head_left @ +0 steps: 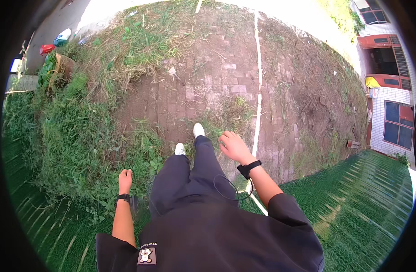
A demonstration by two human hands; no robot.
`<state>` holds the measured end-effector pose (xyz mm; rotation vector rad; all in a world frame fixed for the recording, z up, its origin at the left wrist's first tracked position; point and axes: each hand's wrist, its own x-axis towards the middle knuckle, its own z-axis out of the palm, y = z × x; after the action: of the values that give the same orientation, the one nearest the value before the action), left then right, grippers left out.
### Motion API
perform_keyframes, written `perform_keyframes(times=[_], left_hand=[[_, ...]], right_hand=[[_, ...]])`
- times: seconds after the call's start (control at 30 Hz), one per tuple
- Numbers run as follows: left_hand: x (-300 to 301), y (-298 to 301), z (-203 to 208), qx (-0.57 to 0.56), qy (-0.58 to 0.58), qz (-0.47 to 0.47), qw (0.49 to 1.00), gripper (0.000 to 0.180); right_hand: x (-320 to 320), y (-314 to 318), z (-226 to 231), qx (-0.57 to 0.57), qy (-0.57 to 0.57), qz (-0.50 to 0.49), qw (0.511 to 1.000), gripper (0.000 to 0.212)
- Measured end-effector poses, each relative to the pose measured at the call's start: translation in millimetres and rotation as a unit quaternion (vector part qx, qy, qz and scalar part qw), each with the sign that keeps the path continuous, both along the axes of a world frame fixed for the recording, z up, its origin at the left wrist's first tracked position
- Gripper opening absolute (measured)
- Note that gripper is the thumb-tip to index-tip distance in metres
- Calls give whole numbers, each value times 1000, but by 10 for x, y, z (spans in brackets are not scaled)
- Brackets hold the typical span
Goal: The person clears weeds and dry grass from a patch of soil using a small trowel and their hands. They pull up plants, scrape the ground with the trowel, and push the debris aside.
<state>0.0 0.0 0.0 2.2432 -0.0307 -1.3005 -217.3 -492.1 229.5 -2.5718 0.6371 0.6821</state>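
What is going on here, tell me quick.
A person in dark clothes is walking over a worn brick path with grass growing on its left. Both hands are empty: the left hand hangs by the hip, loosely curled, and the right hand swings forward, open. Each wrist wears a black band. White shoes step ahead beside a white line. A tiled building stands at the right.

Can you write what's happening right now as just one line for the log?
left hand: empty, fingers curled, beside leg | right hand: empty, swung forward | white shoes: on brick path | grass: left
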Motion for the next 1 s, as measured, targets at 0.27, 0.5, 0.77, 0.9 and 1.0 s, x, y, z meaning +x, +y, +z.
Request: perform_keyframes(times=[0.27, 0.5, 0.77, 0.9, 1.0], left_hand=[[1960, 560, 187, 123, -156, 47, 979, 30], [2131, 283, 36, 131, -170, 87, 973, 29], [2000, 505, -239, 208, -101, 143, 962, 30], [2193, 349, -845, 184, -95, 117, 971, 29], [2588, 82, -1734, 154, -132, 25, 979, 33]], right_hand=[[1721, 22, -2460, 169, -23, 3, 985, 23], [1715, -902, -3315, 152, 86, -205, 963, 35], [2957, -1413, -3819, 144, 107, -119, 977, 29], [3835, -1251, -4503, 208, 88, -179, 958, 33], [4781, -748, -5057, 209, 59, -78, 973, 31]])
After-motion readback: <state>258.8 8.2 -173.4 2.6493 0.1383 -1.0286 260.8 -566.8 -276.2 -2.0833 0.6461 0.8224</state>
